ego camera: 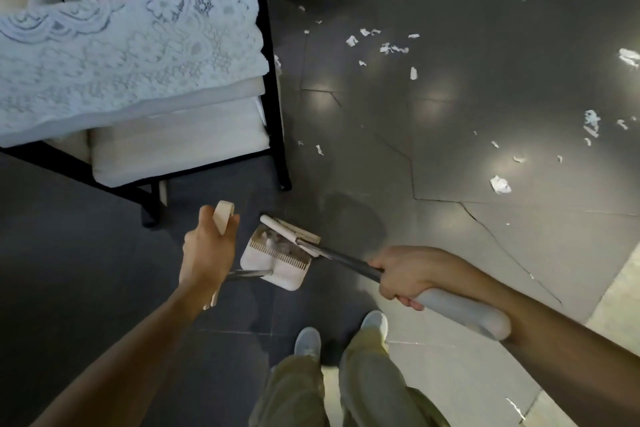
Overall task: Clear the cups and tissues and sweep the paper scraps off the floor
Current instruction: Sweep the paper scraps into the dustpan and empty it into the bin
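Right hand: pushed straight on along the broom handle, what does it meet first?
Likely the dustpan: the right hand grips the broom handle aimed at it, broom head already in its mouth. Depth is unclear.

White paper scraps (500,184) lie scattered over the dark floor (450,107); my broom (281,227) rests in the white dustpan (289,274).

Open floor (450,121) lies right of the chair (180,149), whose black leg (278,121) probably crowds the dustpan (277,263).
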Motion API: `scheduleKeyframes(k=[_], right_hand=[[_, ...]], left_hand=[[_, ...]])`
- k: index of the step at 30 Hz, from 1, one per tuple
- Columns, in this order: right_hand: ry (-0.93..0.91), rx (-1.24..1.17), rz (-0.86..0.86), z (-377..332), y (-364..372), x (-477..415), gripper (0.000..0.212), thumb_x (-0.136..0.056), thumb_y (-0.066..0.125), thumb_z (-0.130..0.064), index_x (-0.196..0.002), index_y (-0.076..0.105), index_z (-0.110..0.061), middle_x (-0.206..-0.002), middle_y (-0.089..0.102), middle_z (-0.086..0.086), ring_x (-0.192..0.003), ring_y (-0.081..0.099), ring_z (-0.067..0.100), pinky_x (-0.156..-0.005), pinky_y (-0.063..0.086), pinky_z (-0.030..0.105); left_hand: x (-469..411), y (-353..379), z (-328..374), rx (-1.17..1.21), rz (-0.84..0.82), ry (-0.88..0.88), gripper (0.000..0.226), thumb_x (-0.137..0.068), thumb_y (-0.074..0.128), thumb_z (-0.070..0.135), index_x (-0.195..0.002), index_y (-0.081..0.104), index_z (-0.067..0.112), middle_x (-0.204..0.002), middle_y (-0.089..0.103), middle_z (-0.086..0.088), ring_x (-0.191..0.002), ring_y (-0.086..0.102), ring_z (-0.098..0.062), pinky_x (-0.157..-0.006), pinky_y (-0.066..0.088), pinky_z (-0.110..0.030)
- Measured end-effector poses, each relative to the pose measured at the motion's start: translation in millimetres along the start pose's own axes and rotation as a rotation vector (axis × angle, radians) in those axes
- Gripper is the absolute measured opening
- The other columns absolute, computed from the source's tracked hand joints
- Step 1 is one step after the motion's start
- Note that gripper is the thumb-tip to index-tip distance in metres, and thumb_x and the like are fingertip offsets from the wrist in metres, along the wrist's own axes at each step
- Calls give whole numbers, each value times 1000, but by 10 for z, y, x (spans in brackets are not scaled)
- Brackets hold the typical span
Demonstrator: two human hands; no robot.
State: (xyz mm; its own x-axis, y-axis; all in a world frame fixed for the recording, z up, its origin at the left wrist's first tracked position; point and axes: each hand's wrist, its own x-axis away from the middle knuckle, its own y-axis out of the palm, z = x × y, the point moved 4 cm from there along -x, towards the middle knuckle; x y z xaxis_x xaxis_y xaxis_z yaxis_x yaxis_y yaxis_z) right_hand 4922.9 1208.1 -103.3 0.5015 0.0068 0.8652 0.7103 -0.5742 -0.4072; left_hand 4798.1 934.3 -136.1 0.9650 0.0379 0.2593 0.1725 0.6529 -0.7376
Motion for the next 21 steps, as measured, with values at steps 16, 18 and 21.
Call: scheduleKeyframes(k=[16, 18, 21], right_hand=[[106, -142, 109, 1587, -2300, -397, 24, -83, 48, 0, -106, 55, -2, -63, 52, 13, -48, 49, 20, -49, 42, 26], [90, -66, 139, 1722, -2577, -566, 25, -83, 47, -2, -106, 56, -4, -66, 56, 13, -49, 52, 21, -50, 44, 26], [76, 56, 185, 1782, -2967, -812, 26, -84, 44, -3, -107, 56, -7, -67, 56, 10, -50, 55, 20, -44, 43, 23]], left_hand=[[-459, 1472, 2071, 57, 141, -143, 32, -94, 40, 50, -94, 34, 19, -88, 52, -18, -81, 52, -40, -71, 46, -46], [-514, 1627, 2312, 66, 178, -185, 33, -94, 39, 50, -94, 34, 17, -88, 51, -18, -81, 51, -40, -73, 47, -48], [-595, 1805, 2580, 70, 222, -233, 32, -95, 38, 48, -93, 33, 16, -86, 49, -17, -78, 49, -38, -71, 45, -46]])
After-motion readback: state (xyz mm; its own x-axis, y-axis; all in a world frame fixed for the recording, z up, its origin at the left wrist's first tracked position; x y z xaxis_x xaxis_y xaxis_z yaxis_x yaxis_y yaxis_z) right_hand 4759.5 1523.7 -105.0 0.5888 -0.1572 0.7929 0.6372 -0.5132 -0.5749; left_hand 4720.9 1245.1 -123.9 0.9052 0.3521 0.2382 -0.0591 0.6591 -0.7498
